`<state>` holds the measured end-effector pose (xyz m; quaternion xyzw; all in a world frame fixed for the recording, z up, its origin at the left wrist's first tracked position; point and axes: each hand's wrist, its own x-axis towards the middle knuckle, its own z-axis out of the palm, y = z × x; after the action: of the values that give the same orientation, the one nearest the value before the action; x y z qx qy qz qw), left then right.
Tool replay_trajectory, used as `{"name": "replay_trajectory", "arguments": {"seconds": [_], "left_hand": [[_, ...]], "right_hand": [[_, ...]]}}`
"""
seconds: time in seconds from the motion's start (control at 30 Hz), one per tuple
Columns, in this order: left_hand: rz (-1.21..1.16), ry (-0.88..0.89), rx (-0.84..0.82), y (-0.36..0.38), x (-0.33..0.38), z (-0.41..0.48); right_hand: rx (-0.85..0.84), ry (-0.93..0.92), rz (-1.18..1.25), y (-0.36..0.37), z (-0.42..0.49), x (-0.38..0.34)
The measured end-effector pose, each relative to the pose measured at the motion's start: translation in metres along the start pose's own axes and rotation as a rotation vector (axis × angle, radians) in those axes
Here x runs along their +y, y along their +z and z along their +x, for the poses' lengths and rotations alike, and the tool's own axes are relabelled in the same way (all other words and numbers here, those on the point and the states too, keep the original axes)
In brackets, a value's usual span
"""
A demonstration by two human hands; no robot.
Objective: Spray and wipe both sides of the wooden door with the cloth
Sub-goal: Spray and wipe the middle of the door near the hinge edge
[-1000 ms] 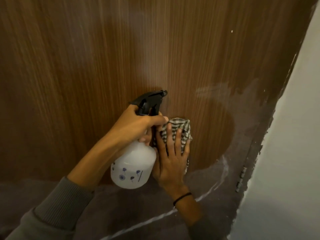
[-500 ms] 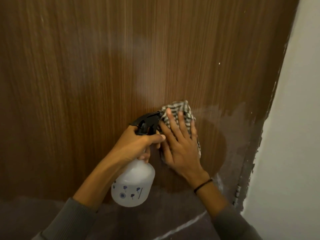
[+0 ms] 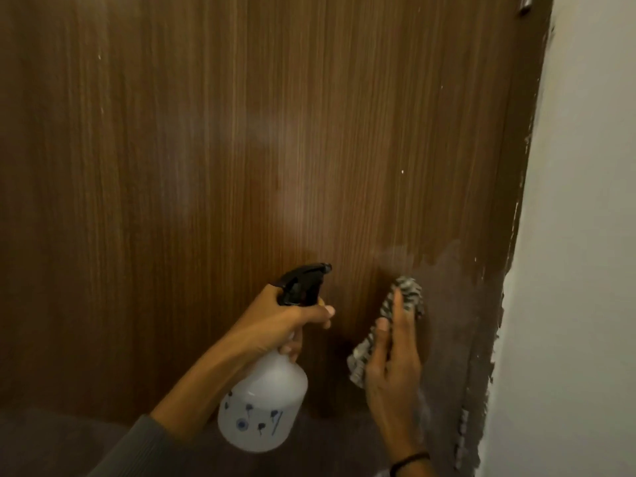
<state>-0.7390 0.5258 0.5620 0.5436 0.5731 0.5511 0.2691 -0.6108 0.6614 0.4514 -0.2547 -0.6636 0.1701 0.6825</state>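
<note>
The bottle (image 3: 263, 411) is gripped at its neck by the left hand (image 3: 278, 325), nozzle aimed at the door (image 3: 241, 132). Near the door's right edge, the cloth (image 3: 407, 296) is pressed flat against the wood by the right hand (image 3: 392, 366), fingers straight.

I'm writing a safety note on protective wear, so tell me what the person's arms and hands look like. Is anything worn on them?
Both hands are bare, with no gloves and no rings that show. The left hand comes out of a grey sleeve with a ribbed cuff, pushed up the forearm. The right hand has a thin black band round the wrist.
</note>
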Motion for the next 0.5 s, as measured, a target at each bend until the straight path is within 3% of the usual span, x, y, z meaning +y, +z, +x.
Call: {"name": "replay_trajectory", "arguments": {"seconds": [0.1,0.33,0.43,0.5], "left_hand": [[0.025,0.013,-0.02,0.024,0.009,0.014],[0.055,-0.079,0.134,0.046,0.023,0.042],[0.087,-0.004,0.108,0.034,0.035,0.036],[0.074,0.031,0.095,0.03,0.044,0.034]], "right_hand": [[0.068,0.005,-0.009,-0.025,0.009,-0.005],[0.117,-0.125,0.046,-0.042,0.056,-0.011],[-0.011,-0.242,0.013,-0.015,0.078,-0.021],[-0.132,-0.434,-0.172,0.016,0.088,-0.027]]}}
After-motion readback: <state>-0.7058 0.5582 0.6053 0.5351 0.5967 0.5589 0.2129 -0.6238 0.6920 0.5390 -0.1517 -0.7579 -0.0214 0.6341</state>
